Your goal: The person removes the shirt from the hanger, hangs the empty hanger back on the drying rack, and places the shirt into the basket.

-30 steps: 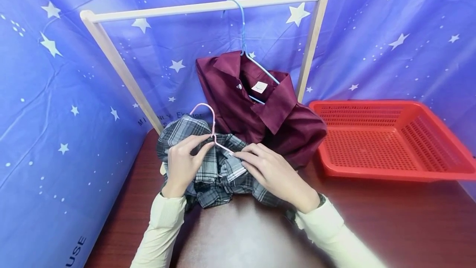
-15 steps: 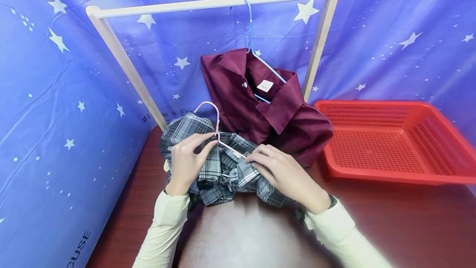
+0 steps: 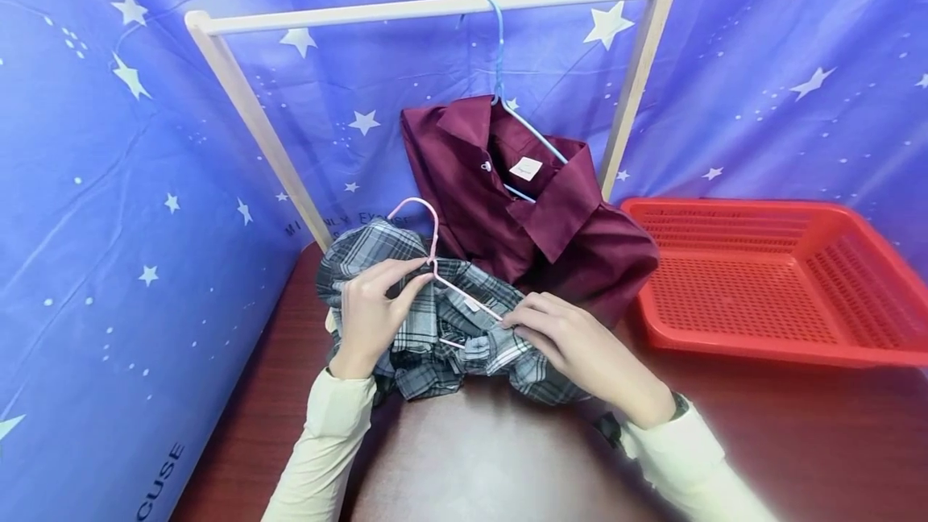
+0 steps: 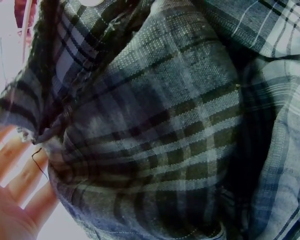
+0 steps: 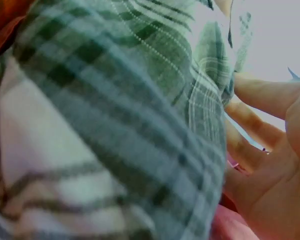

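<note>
In the head view my left hand (image 3: 377, 308) pinches a pink wire hanger (image 3: 437, 236) between thumb and forefinger, at the base of its hook. A grey plaid shirt (image 3: 420, 321) hangs bunched around this hanger, close over the table. On the right, my right hand (image 3: 580, 341) pinches the shirt's collar edge by the hanger's sloping arm. Both wrist views are mostly filled by plaid cloth; the left fingers (image 4: 22, 175) show at the left edge there, the right fingers (image 5: 255, 125) at the right edge. Much of the hanger's lower part is hidden inside the shirt.
A maroon shirt (image 3: 478, 184) hangs on a blue hanger (image 3: 500, 47) from a wooden rack (image 3: 348, 13), right behind the plaid shirt. To the right, a red plastic basket (image 3: 754, 353) stands on the dark red table (image 3: 812, 433). Blue starry cloth (image 3: 174, 288) encloses the back and left.
My right hand has slid rightward and slightly down along the hanger's arm, drawing the collar outward and baring more of the hanger. The left hand keeps its pinch. The camera view has shifted a little.
</note>
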A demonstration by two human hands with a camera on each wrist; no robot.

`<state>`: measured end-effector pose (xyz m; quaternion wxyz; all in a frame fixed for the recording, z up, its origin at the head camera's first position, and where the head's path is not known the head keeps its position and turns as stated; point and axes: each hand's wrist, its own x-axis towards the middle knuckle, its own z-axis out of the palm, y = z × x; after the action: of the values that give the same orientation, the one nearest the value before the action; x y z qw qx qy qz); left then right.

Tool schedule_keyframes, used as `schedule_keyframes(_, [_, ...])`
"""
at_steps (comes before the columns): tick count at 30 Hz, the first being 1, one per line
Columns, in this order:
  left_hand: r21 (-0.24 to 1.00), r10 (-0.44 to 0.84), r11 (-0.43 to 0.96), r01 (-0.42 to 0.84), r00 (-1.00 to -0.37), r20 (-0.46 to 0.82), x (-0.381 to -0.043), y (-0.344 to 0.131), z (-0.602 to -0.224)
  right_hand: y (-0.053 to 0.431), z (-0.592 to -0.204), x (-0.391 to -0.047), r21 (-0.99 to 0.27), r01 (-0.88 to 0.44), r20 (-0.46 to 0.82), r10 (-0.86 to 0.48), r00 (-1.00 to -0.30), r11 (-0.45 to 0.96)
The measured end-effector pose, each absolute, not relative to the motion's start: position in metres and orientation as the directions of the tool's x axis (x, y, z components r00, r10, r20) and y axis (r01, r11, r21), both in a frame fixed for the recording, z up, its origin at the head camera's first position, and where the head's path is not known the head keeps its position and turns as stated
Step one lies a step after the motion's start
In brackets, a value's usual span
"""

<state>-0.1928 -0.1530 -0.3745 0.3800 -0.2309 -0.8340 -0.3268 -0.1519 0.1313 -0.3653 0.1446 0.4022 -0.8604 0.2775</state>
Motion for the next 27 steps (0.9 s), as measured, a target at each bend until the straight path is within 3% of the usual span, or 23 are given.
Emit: schedule_keyframes(27, [0.35,0.124,0.694,0.629,-0.583,0.803,-0.188,-0.153,-0.37,0.156,-0.372,-0.133,-0.334,-0.8,0.511,-0.618,-0.598,0.498])
